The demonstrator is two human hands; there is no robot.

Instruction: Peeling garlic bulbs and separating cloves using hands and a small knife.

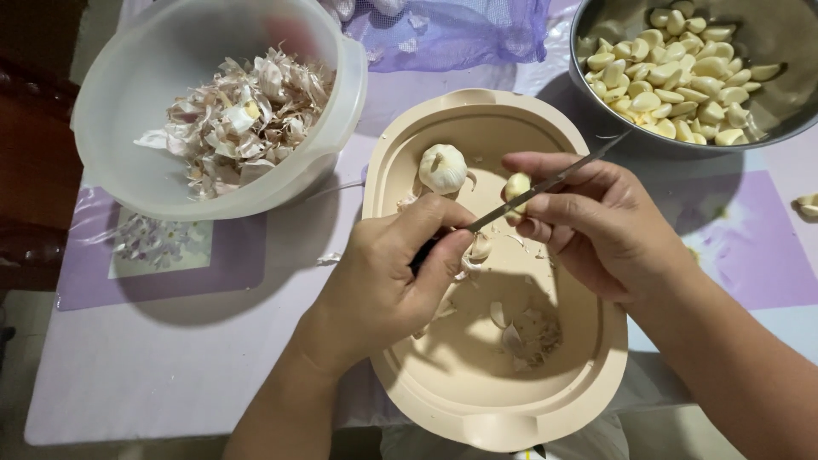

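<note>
Well along, I judge: the steel bowl (771,102) is heaped with peeled cloves. My left hand (383,281) grips the knife (537,189); my right hand (596,226) pinches a clove (516,187) over the tray (477,400). One bulb (442,168) remains whole.

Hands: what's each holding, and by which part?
Left hand holds a knife by its dark handle. Right hand pinches a garlic clove by its sides with the fingertips.
</note>
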